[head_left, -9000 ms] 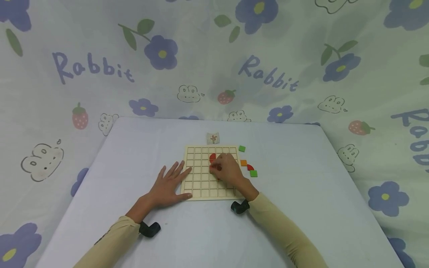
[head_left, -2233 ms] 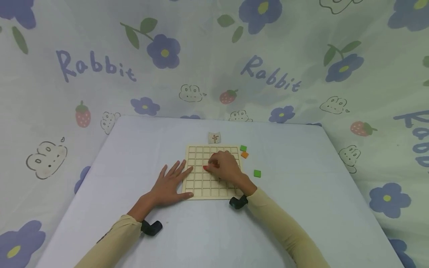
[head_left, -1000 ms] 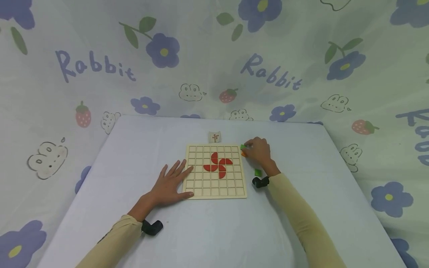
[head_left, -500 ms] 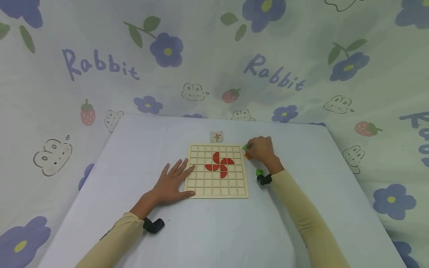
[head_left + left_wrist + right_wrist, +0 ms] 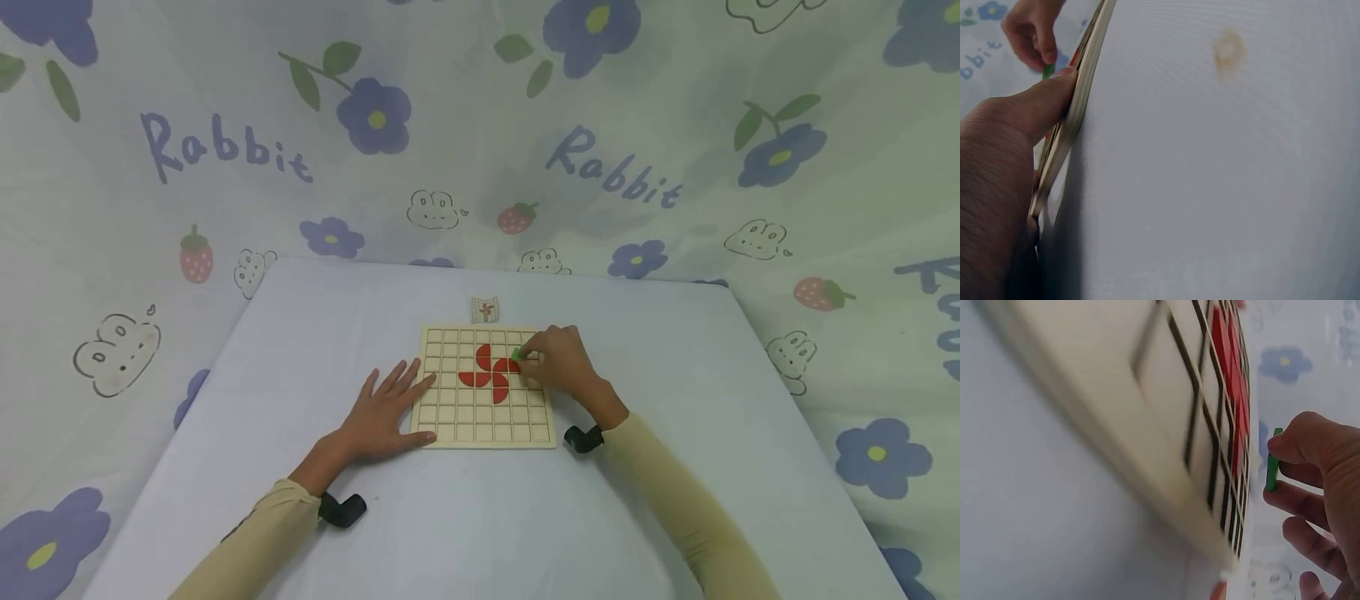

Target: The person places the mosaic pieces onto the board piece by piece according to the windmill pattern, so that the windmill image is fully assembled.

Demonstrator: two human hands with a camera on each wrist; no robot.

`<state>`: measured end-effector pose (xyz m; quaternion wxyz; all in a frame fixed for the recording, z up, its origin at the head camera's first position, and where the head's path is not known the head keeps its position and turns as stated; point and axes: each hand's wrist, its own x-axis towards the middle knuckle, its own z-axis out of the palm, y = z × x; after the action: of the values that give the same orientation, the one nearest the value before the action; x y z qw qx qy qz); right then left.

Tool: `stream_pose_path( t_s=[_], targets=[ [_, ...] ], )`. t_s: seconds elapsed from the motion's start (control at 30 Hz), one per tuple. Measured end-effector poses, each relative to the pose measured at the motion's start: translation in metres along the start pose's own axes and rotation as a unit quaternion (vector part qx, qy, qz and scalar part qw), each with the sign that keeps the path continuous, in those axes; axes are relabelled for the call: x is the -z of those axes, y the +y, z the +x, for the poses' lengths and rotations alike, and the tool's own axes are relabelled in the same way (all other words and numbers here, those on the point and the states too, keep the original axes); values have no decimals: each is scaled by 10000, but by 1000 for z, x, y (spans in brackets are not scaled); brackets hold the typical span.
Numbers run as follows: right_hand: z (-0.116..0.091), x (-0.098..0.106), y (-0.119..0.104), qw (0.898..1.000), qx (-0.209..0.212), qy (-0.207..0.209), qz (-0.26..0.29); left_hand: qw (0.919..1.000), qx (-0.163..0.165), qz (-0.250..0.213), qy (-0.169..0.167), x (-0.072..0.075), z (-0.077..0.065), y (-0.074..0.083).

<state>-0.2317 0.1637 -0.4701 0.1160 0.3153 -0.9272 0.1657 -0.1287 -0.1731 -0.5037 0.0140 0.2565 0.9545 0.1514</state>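
Note:
A pale wooden grid board [image 5: 447, 414] lies on the table, with several red rounded pieces [image 5: 475, 379] set in its cells as a pinwheel. My left hand [image 5: 377, 422] lies spread with its fingertips and thumb on the board's left edge; in the left wrist view its thumb [image 5: 1044, 103] rests on the rim. Over the board's upper right part, my right hand [image 5: 561, 360] pinches a green square tile [image 5: 517, 354] close to the rightmost red piece. The right wrist view shows this tile [image 5: 1272, 464] edge-on between thumb and finger, other fingers loosely bent.
Behind the board lies a small card [image 5: 485, 310] printed with a grid and a red pinwheel figure. A white cloth covers the table [image 5: 465, 525], and a flowered curtain [image 5: 450, 158] stands behind it. A black wrist camera [image 5: 342, 510] sits at the left wrist.
Red pieces were set into the pinwheel earlier. Since a second ago, my right hand has picked up a green tile right of the board and carried it left over the grid. The left hand stays put.

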Motion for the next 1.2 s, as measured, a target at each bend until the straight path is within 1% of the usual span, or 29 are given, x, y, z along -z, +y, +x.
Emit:
stream_pose_path(
  t_s=[0.1, 0.2, 0.37, 0.43, 0.53, 0.7, 0.8, 1.2],
  targets=[
    [-5, -6, -19, 9979, 623, 168, 90, 10000, 15, -5, -10, -1, -1, 0],
    [-10, -10, -37, 9938, 1067, 271, 166, 10000, 16, -30, 7, -2, -2, 0],
    [-14, -17, -57, 9893, 1434, 186, 212, 10000, -6, 4, 26, -2, -1, -1],
    [-15, -20, -61, 9880, 1520, 121, 255, 10000, -10, 19, 21, -3, -1, -1],
    [-17, -24, -64, 9860, 1660, 48, 171, 10000, -16, 35, 27, -3, -1, -1],
    [-17, -26, -65, 9834, 1813, 23, -115, 10000, -30, 44, 72, -3, 0, -2],
    [-17, -24, -66, 9831, 1819, -79, -213, 10000, -14, 42, 50, -3, 0, -2],
    [-12, -14, -71, 9858, 1493, -633, -432, 9999, -30, 120, 19, -2, 1, -3]
  ],
)
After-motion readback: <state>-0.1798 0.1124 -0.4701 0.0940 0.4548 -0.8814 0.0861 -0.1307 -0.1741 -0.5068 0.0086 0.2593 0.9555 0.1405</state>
